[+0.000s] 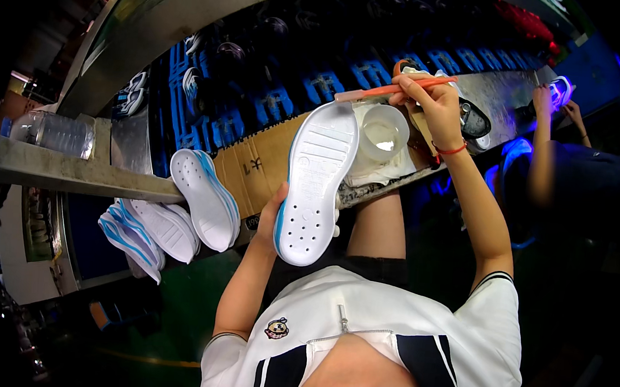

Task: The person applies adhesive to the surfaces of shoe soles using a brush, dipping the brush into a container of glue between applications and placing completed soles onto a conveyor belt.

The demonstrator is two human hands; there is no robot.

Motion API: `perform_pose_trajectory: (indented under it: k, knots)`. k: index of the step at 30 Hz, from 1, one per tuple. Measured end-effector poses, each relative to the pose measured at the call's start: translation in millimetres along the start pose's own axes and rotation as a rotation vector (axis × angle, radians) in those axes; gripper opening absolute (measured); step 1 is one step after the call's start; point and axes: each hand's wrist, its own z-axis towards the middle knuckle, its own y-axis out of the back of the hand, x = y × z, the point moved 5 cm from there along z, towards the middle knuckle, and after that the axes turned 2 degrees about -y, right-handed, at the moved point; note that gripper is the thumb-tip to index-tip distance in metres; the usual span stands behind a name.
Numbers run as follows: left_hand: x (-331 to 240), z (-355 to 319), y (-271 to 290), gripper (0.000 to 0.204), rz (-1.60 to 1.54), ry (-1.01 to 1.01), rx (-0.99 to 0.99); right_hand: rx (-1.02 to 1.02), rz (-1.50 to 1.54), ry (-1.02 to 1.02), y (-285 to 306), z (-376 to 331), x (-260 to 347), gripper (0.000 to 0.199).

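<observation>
My left hand [272,212] grips a white shoe sole [315,172] with a blue stripe along its side. The sole is held tilted up, its inner face toward me, ridges at one end and small holes at the other. In my right hand [432,105] is a brush [380,92] with an orange handle. The pale brush end is at the sole's far tip; whether it touches cannot be made out. Just beneath the right hand, a translucent cup [387,153] with some clear liquid stands on a whitish cloth [368,170].
Several white soles [206,201] lean at the left of the bench. A cardboard sheet [244,172] covers part of it. Beyond runs a dark line with blue pieces [273,106]. A plastic bottle [58,132] stands at left. A co-worker's hands [543,101] hold a purple-lit shoe.
</observation>
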Motion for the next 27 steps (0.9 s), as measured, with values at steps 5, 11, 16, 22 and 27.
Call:
perform_pose_trajectory:
  k: [5,11,16,22,27]
  knots:
    - [-15.8,4.4,14.6,0.082,0.277,-0.149,-0.087,0.21,-0.229,0.22,-16.7,-17.4,3.8,0.02]
    - [-38.6,20.2,25.0,0.073,0.334,-0.359,-0.299,0.334,-0.216,0.231,-44.1,-71.9,-1.2,0.013]
    - [-52.7,25.5,29.8,0.072,0.458,-0.57,-0.478,0.364,-0.344,0.41,-58.5,-98.0,16.0,0.012]
    - [-58.6,25.4,29.7,0.071,0.452,-0.624,-0.478,0.356,0.082,-0.26,-61.8,-119.3,-15.9,0.018]
    - [-34.6,16.2,15.6,0.069,0.333,-0.477,-0.352,0.333,0.126,-0.332,-55.0,-71.2,-22.2,0.028]
